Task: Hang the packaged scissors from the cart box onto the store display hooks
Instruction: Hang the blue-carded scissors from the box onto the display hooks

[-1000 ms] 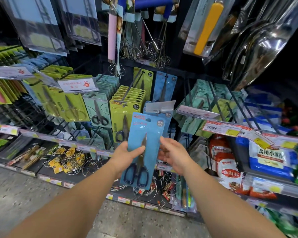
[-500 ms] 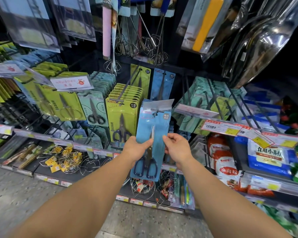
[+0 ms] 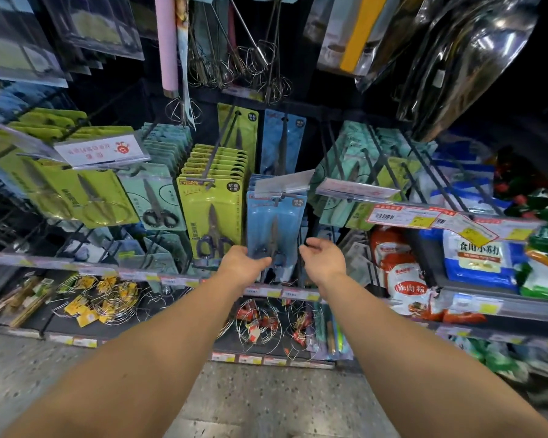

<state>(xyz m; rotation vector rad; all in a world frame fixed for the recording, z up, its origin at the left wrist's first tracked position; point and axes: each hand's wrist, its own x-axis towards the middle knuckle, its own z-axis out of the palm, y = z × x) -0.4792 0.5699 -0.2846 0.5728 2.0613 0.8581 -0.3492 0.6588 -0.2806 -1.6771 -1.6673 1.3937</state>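
Store shelving fills the background. At the rack's six o'clock a blue pack (image 3: 274, 230) is hung on its hook (image 3: 282, 196), pinched low by the left hand (image 3: 244, 263); the right hand (image 3: 325, 259) is released. Light, stiff card is judged best held by its edges.

Lighting uneven, overhead glare showing.
Foil bags (image 3: 462, 58) are reflecting bright highlights; upper recesses are lying dark; frame edges are bending and smearing with motion blur.

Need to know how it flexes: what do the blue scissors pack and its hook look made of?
Blue scissors pack: likely printed card under a clear glossy plastic blister, judging by sheen. Hook: thin dark rod, probably coated metal wire. Left hand touches the pack's lower edge.
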